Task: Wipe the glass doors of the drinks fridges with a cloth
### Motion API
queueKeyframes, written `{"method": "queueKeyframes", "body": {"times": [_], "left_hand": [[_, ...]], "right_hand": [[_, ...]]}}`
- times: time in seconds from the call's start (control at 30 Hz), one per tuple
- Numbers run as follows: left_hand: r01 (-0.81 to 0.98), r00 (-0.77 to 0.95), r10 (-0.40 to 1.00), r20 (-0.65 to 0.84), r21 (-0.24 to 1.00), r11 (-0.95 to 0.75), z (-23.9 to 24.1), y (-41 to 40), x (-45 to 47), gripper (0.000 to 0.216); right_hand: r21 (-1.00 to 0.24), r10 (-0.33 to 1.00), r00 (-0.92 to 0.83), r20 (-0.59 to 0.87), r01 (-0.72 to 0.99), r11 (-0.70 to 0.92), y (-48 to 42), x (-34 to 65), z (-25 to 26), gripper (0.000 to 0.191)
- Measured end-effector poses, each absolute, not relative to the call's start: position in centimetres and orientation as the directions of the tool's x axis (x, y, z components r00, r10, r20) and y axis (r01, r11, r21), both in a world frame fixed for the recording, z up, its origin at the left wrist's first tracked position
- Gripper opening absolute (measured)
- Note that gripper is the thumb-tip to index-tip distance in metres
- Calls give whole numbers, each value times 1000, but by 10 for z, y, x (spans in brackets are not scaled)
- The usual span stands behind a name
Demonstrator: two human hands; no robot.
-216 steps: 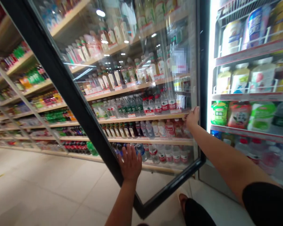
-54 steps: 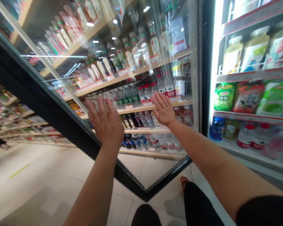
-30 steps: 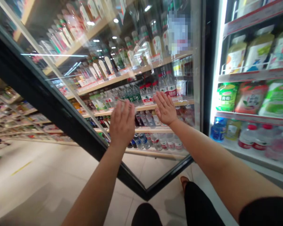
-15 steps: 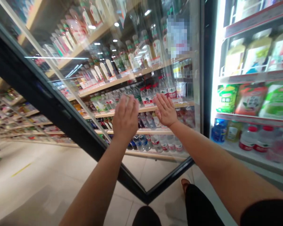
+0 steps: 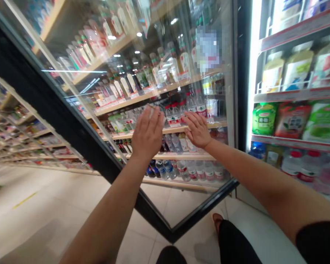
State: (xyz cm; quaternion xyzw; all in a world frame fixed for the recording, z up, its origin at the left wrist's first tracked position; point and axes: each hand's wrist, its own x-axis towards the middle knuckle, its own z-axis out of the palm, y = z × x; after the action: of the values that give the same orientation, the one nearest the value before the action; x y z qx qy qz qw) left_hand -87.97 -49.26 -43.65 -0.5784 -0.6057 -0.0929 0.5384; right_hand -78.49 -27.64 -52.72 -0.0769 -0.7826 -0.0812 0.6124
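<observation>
My left hand (image 5: 147,134) is held up in front of the glass door (image 5: 165,200), fingers stretched out and lying flat. A pale edge shows past its fingertips; whether this is a reflection or something thin under the palm I cannot make out. To its right, my right hand (image 5: 197,130) is raised at the same pane with its fingers extended and thumb apart, nothing visible in it. Both seem to rest on the glass, though exact contact is hard to judge. The door's black frame (image 5: 96,161) runs slanting past my left forearm, and its bottom corner points towards my knees.
Through the glass, shelves of bottles (image 5: 200,170) show. At right stands a lit cooler with drink bottles (image 5: 298,66) and a green pouch (image 5: 264,119). Stocked shelving (image 5: 30,135) lines the left. Pale tiled floor (image 5: 55,205) lies below, with my shoe (image 5: 217,222) on it.
The view has shifted slightly, so the shelves behind the glass and in the cooler appear a little lower. Both hands stay at the pane, fingers still stretched, the right one slightly lower in view.
</observation>
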Motion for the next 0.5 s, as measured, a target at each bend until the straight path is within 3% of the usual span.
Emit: {"method": "queueKeyframes", "body": {"times": [0.13,0.23,0.33,0.43,0.5], "left_hand": [[852,132,367,921,-295,433,-372,-505,-890,54],[856,70,279,958,-201,476,-368,-490,-881,55],[835,153,441,884,-355,420,-406,-464,-865,55],[807,274,700,659,-554,205,-432,-453,-857,56],[800,275,701,658,-561,213,-418,-461,-862,54]], "right_hand": [[-139,185,-125,975,305,942,-258,-785,-502,59],[-165,210,-112,971,318,934,-252,-790,-495,61],[-154,196,-104,975,316,936,-252,-792,-498,61],[-159,202,-112,973,309,938,-252,-791,-501,61],[-169,211,-113,971,305,937,-252,-790,-501,61]]}}
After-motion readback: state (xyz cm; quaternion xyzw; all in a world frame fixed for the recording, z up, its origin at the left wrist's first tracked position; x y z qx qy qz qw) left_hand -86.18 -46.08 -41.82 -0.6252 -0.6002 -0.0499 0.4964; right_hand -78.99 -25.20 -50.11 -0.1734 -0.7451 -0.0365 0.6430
